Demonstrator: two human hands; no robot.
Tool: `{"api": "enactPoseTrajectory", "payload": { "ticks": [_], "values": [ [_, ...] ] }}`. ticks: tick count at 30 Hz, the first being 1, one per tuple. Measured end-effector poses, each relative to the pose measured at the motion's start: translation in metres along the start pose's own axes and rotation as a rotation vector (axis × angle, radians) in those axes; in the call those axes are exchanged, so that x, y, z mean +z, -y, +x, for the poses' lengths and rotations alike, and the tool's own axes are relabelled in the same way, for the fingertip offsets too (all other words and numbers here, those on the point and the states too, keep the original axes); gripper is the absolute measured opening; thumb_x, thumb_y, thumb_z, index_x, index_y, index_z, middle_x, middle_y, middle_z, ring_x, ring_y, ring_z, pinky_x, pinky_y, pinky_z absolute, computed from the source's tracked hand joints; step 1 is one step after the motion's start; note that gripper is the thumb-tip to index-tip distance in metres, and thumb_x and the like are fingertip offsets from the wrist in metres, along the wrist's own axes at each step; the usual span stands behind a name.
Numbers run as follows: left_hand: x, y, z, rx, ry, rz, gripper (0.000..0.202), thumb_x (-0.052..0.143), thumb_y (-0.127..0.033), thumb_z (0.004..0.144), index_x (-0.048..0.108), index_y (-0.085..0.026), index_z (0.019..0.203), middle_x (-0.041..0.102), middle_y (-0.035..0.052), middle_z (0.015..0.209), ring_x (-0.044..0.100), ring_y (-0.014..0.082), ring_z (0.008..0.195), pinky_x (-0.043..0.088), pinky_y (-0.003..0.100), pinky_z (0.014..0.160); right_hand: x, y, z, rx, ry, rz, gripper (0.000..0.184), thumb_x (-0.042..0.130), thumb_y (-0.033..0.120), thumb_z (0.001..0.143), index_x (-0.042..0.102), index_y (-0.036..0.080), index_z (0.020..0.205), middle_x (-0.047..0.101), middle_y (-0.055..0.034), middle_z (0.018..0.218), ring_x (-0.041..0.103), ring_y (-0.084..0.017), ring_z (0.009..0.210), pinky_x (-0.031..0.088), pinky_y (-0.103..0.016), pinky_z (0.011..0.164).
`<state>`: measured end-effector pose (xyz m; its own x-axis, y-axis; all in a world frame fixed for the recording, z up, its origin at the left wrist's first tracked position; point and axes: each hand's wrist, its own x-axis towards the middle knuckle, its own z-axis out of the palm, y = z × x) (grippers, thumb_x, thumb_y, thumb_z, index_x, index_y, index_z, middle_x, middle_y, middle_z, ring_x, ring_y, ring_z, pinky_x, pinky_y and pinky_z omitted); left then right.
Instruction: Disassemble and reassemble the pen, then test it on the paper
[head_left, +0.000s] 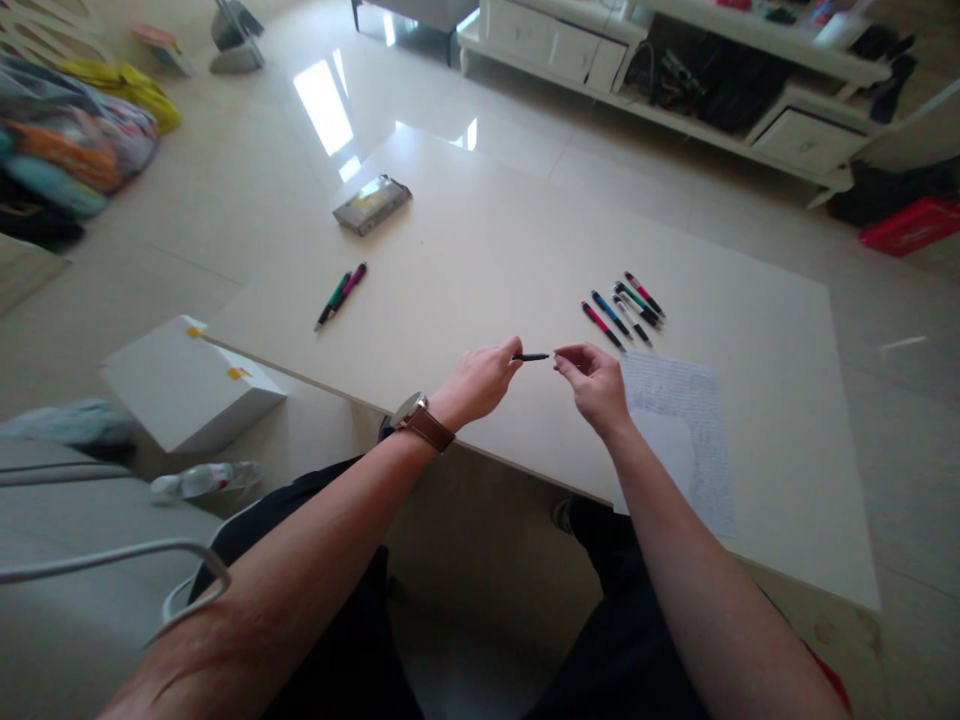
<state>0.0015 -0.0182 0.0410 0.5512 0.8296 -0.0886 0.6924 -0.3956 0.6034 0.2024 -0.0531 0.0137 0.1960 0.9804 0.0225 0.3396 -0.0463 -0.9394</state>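
Head view showed your left hand (480, 382) and right hand (596, 385) pinching a thin black pen (532, 357) by its ends, probably light, stiff, slippery; spare pens (624, 308) lay at one o'clock.

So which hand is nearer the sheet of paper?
Right. The right hand hovers just beside the paper's left edge; the left hand is farther left, pinching a dark pen part.

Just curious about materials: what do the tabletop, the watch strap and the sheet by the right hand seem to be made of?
Tabletop: probably laminate or lacquered board, cream and smooth, with a soft sheen. Watch strap: looks like brown leather, matte. Sheet: paper, thin, flat, covered in fine lines of writing.
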Motion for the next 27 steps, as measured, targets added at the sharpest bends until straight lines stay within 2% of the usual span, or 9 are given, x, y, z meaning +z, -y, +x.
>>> {"api": "enactPoseTrajectory", "payload": {
  "ticks": [5, 17, 27],
  "values": [
    [0.0033, -0.0002, 0.0015, -0.003, 0.006, -0.01, 0.023, 0.039, -0.032, 0.1, 0.055, -0.021, 0.112, 0.067, 0.0069, 0.085, 0.059, 0.0189, 0.074, 0.039, 0.029, 0.067, -0.0007, 0.0026, 0.0002, 0.018, -0.007, 0.12, 0.023, 0.077, 0.037, 0.074, 0.069, 0.019, 0.086, 0.07, -0.0026, 0.08, 0.065, -0.016, 0.075, 0.054, -0.034, 0.076],
    [0.0049, 0.0003, 0.0003, 0.011, 0.016, 0.005, 0.022, 0.04, -0.032, 0.1, 0.056, -0.021, 0.112, 0.067, 0.0073, 0.084, 0.059, 0.0194, 0.074, 0.037, 0.028, 0.066, -0.0029, 0.0014, -0.0028, 0.002, 0.05, 0.045, 0.021, 0.077, 0.037, 0.076, 0.072, 0.019, 0.085, 0.072, -0.0039, 0.08, 0.065, -0.018, 0.072, 0.054, -0.035, 0.074],
    [0.0044, 0.0009, -0.0003, 0.046, 0.023, -0.002, 0.022, 0.04, -0.032, 0.1, 0.055, -0.02, 0.111, 0.068, 0.0087, 0.088, 0.062, 0.0208, 0.078, 0.042, 0.03, 0.07, -0.0029, 0.0014, -0.0015, 0.033, 0.084, 0.104, 0.023, 0.079, 0.036, 0.074, 0.072, 0.018, 0.086, 0.073, -0.0041, 0.078, 0.069, -0.019, 0.075, 0.056, -0.036, 0.076]
  ]
}}
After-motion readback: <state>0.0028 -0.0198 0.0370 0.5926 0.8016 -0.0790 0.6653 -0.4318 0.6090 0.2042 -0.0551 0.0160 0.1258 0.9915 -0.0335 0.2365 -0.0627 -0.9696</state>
